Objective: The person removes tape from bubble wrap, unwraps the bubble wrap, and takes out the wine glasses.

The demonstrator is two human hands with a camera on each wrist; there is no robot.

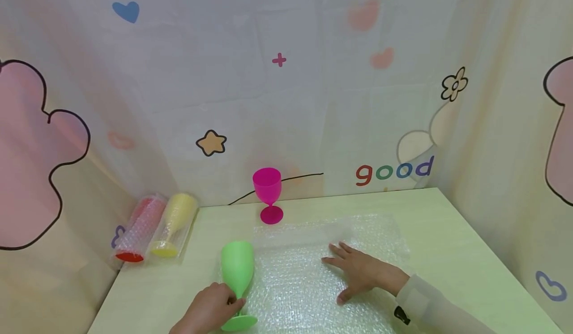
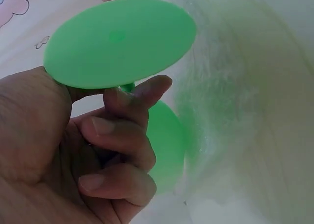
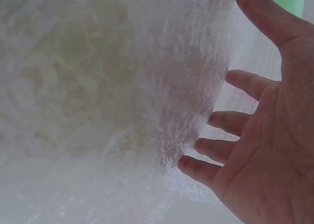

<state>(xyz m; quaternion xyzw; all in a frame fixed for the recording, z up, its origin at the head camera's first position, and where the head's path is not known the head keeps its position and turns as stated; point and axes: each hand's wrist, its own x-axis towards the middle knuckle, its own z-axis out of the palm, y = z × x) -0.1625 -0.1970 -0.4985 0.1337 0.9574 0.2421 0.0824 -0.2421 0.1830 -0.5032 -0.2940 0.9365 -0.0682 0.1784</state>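
Note:
My left hand (image 1: 210, 308) pinches the stem of a green plastic goblet (image 1: 238, 264) near its foot. The goblet lies along the left edge of a bubble wrap sheet (image 1: 291, 294), bowl pointing away from me. In the left wrist view its round foot (image 2: 120, 42) faces the camera, with the stem between thumb and fingers. My right hand (image 1: 358, 272) is spread over the bubble wrap, fingers apart and straight. The right wrist view has its fingertips right at the clear wrap (image 3: 191, 87), holding nothing.
A magenta goblet (image 1: 267, 187) stands upright at the back of the table (image 1: 461, 254). At the back left lie a red goblet (image 1: 141, 229) and a yellow goblet (image 1: 174, 224), both wrapped in bubble wrap. A printed cloth (image 1: 304, 100) hangs behind the table.

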